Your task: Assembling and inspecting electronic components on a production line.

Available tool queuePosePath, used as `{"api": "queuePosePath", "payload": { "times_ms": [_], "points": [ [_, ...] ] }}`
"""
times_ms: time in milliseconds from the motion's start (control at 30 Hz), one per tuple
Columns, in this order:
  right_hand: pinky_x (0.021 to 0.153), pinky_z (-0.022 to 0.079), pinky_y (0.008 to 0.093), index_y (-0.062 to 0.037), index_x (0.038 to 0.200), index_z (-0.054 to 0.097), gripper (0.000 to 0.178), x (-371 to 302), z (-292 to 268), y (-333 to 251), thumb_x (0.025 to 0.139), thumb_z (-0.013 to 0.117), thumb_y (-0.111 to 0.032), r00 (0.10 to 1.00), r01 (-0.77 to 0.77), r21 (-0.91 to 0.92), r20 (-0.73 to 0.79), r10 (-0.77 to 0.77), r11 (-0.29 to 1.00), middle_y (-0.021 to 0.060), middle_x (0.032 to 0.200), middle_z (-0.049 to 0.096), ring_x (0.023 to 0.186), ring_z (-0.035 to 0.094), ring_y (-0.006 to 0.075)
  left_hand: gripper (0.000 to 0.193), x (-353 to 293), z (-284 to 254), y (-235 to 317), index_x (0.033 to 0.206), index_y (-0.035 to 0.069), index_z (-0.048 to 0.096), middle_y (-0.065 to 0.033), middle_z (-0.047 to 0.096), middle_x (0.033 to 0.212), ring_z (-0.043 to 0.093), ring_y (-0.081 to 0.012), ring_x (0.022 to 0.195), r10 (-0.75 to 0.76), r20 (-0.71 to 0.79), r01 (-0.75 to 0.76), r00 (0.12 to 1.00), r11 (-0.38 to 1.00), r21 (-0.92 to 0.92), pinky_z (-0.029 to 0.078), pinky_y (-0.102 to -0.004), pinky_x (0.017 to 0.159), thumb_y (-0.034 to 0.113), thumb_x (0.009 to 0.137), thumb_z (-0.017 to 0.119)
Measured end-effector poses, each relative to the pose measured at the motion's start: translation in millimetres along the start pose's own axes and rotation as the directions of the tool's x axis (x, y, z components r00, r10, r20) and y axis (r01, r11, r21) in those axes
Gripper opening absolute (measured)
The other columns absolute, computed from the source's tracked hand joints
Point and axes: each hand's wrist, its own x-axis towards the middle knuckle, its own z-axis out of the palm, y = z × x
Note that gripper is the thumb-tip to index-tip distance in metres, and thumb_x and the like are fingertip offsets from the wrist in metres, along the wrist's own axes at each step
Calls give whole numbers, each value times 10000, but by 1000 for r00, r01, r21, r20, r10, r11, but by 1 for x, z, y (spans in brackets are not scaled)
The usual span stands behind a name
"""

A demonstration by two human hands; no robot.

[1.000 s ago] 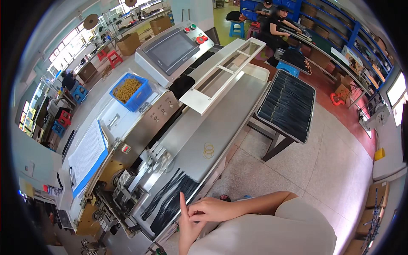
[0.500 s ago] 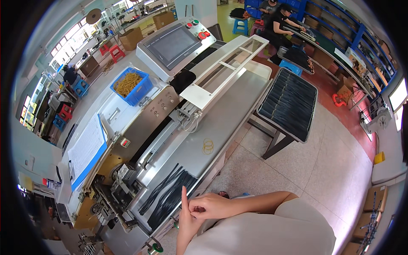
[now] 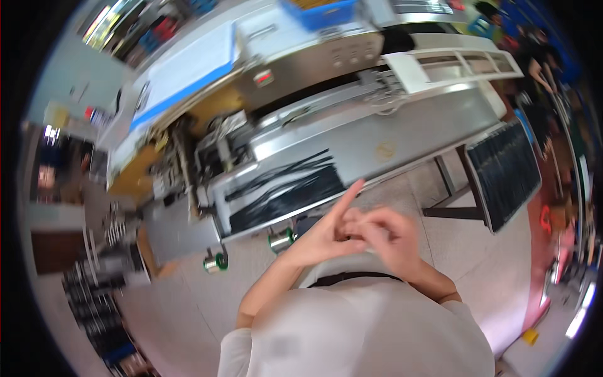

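Observation:
In front of my body, my two hands meet, a little smeared by motion. My left hand has its index finger and thumb stretched out, while its other fingers are partly hidden behind the right. My right hand is bent with its fingers pinched against the left one; whatever they may hold is too small to make out. Just beyond my fingers, a bundle of thin black strips lies on the steel worktop of a machine. Some looser strips lie beside it. Thin yellow rubber bands rest farther right.
A tray of black strips stands on a dark-legged stand at right. Metal wire spools hang under the worktop's near edge. Behind are the machine's mechanism, a blue-edged clipboard and a blue bin. A person works at far right.
My view has swung left, so the machine now lies more level across it. My hands stay together; the right one has moved round to the right of the left, and both forearms show.

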Motion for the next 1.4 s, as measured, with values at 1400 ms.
{"api": "queuePosePath", "payload": {
  "times_ms": [1400],
  "points": [
    [845, 488, 481, 33, 795, 556, 107, 8, 6, -19, 841, 474, -20, 928, 140, 206, 314, -201, 968, 120, 752, 552, 726, 519, 208, 1167, -17, 7, 8, 1491, 80, 40, -7, 557, 995, 522, -140, 980, -21, 42, 26, 999, 994, -103, 352, -321, 960, 152, 632, 827]
  ]
}}
